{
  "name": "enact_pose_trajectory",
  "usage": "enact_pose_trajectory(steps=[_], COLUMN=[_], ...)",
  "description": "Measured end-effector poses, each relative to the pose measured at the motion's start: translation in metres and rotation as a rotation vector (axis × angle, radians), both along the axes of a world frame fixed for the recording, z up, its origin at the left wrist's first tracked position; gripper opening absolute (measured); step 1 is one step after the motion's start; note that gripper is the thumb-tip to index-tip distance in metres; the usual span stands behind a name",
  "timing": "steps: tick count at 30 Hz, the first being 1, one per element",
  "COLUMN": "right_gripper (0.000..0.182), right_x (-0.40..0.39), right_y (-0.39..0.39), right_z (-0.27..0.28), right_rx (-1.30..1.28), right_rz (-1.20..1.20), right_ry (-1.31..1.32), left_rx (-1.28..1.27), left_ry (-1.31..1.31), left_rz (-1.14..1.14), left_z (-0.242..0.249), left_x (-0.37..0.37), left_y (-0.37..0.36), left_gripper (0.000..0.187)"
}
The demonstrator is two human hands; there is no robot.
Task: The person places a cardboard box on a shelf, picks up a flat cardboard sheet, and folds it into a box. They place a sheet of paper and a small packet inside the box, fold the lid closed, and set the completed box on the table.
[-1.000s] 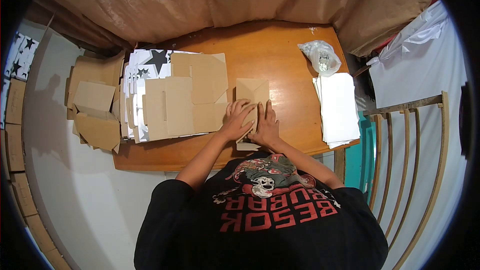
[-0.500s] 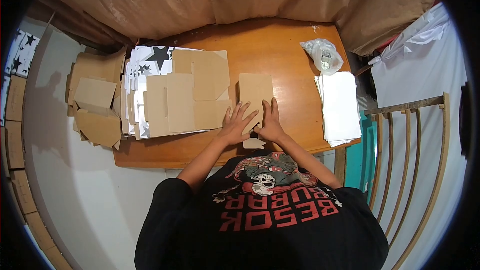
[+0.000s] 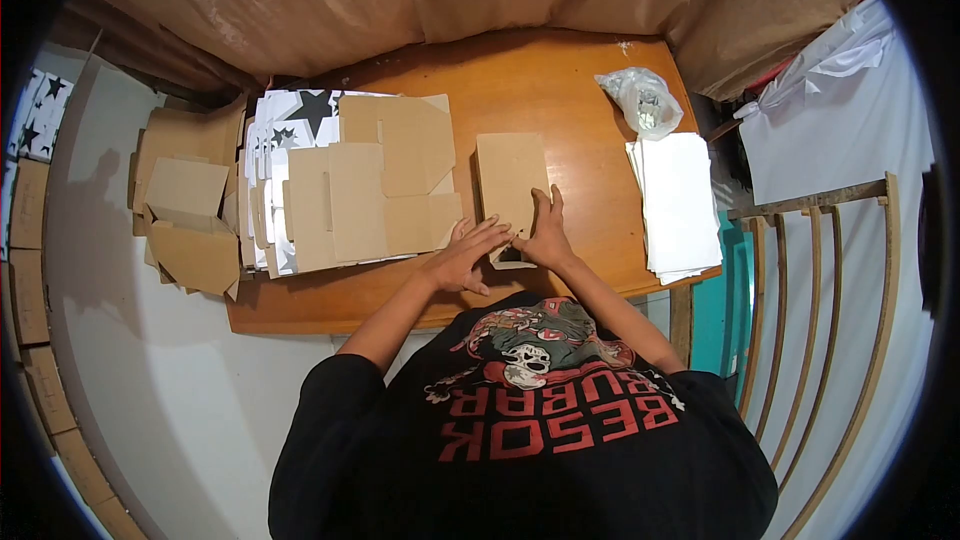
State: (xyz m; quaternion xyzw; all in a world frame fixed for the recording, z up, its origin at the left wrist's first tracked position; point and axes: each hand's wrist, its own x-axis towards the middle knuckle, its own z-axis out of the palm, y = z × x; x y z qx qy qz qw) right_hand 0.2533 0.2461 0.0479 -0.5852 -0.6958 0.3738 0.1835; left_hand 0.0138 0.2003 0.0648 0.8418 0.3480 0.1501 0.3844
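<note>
A small brown cardboard box (image 3: 512,172) lies lengthwise on the wooden table in front of me. My left hand (image 3: 466,255) rests at the box's near left corner, fingers stretched toward its near end and thumb apart. At the near right edge is my right hand (image 3: 546,235), its fingers spread along the side and its thumb on the near end. A dark opening shows at that end, below my fingertips. Left of the box, flat cardboard blanks (image 3: 358,202) lie stacked, some with a white star-printed side.
A pile of white sheets (image 3: 682,205) and a clear plastic bag (image 3: 645,105) sit on the table's right side. Folded cardboard (image 3: 190,190) stands at its left end. A wooden rack (image 3: 820,320) is at the right, and more boxes (image 3: 45,380) line the far left.
The flap that stuck out at the box's near end no longer shows there. My left hand has turned and drawn its fingers off the box top; my right hand has moved slightly up.
</note>
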Motion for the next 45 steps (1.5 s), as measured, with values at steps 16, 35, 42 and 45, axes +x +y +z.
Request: enact_pose_trajectory(steps=[16, 35, 42, 45], right_gripper=[0.08, 0.114, 0.116, 0.113], right_x=[0.043, 0.013, 0.005, 0.006], right_y=[0.018, 0.018, 0.02, 0.016], right_z=[-0.036, 0.002, 0.024, 0.022], right_rx=[-0.003, -0.064, -0.18, -0.171], right_rz=[-0.117, -0.015, 0.061, 0.048], right_ry=[0.085, -0.116, -0.236, -0.23], left_rx=[0.054, -0.032, -0.081, -0.069], left_ry=[-0.049, -0.075, -0.207, -0.2], left_rz=[0.801, 0.78, 0.766, 0.747], left_z=[-0.04, -0.032, -0.044, -0.044], left_x=[0.05, 0.059, 0.047, 0.042], left_y=[-0.01, -0.001, 0.011, 0.017], left_gripper=[0.041, 0.035, 0.032, 0.031])
